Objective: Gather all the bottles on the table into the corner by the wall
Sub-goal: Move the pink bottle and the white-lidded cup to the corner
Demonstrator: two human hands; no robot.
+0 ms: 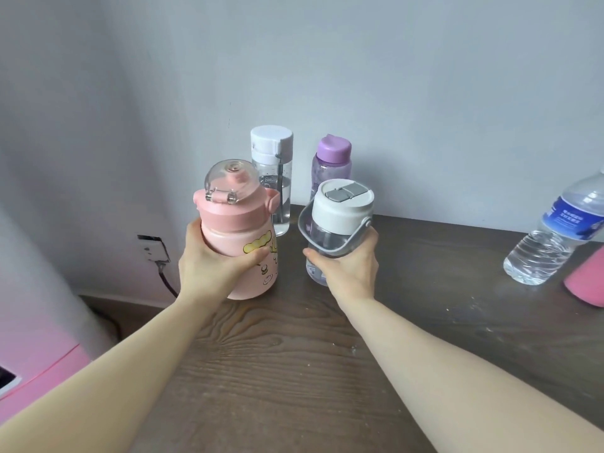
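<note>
My left hand (209,259) grips a squat pink bottle (238,230) with a clear domed lid, near the table's left edge. My right hand (348,264) holds a clear bottle with a white lid and grey handle (340,217). Whether the two held bottles touch the table I cannot tell. Behind them, against the wall, stand a tall clear bottle with a white cap (273,165) and a purple bottle (331,161). A disposable water bottle with a blue label (555,233) stands tilted at the far right.
The dark wooden table (277,371) meets the grey wall at the back. A pink object (586,281) sits at the right edge, partly cut off. A wall socket with a cable (153,248) lies left of the table. Pink furniture (39,364) is at lower left.
</note>
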